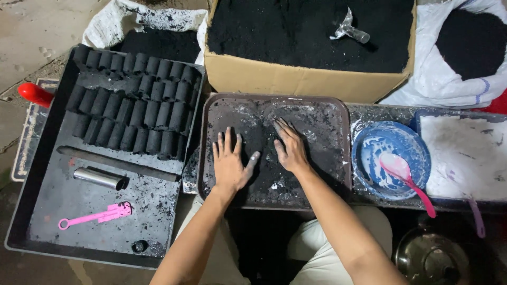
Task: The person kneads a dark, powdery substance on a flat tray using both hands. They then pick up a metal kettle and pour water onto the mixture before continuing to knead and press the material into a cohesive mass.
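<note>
Two bare hands press flat on a patch of black powder (262, 153) in a brown tray (338, 113). The left hand (229, 163) lies palm down, fingers spread wide, its grip open and holding nothing. The right hand (290, 148) lies just beside it, also flat with fingers stretched forward, grip wide and empty; the powder sits under and between both palms, and white smears mark the tray around them.

Right of the right hand, beyond the tray's edge, a blue bowl (369, 158) smeared white holds a pink spoon (404, 177). Left of the left hand lies a large black tray (31, 200); on its near part rest a pink flat tool (95, 215) and a short metal tube (100, 178), with a long dark bar (119, 164) just past them. Farther on, rows of black cylinders (132, 105) fill the tray's far half.

Beyond the fingertips stands a cardboard box (296, 79) full of black powder, with a cut clear plastic bottle (349, 29) lying in it. White sacks (443, 74) of the same powder flank the box.
</note>
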